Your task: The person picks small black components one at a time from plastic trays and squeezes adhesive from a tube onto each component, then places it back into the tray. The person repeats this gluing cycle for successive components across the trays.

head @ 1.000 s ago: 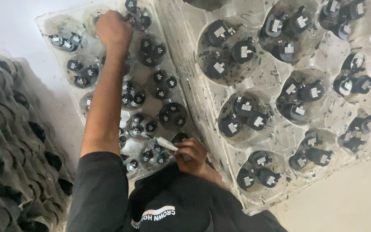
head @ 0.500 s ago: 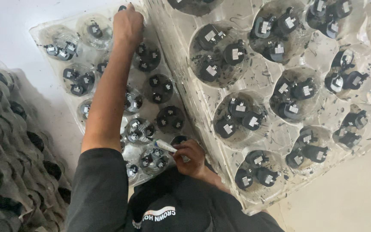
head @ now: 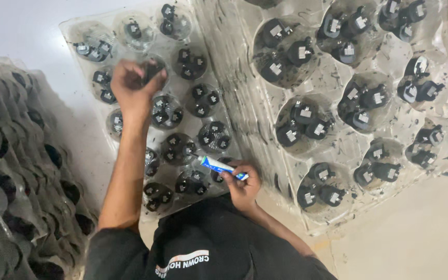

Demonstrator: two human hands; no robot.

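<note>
To my right lies a bigger clear plastic tray (head: 390, 57), its round wells each filled with clusters of larger black parts (head: 296, 52) carrying white labels. At my far left, a stack of empty moulded trays (head: 11, 171) leans in dark rows. Pale floor (head: 421, 243) shows near right.

A clear plastic tray (head: 79, 31) of round pockets lies at the upper left, and a larger clear tray (head: 390, 155) lies to its right, its black parts bearing small white labels (head: 277, 30). Stacked empty trays (head: 6, 181) stand at the left edge, and a small white-and-blue tube (head: 219, 166) lies slanted over the near tray.
</note>
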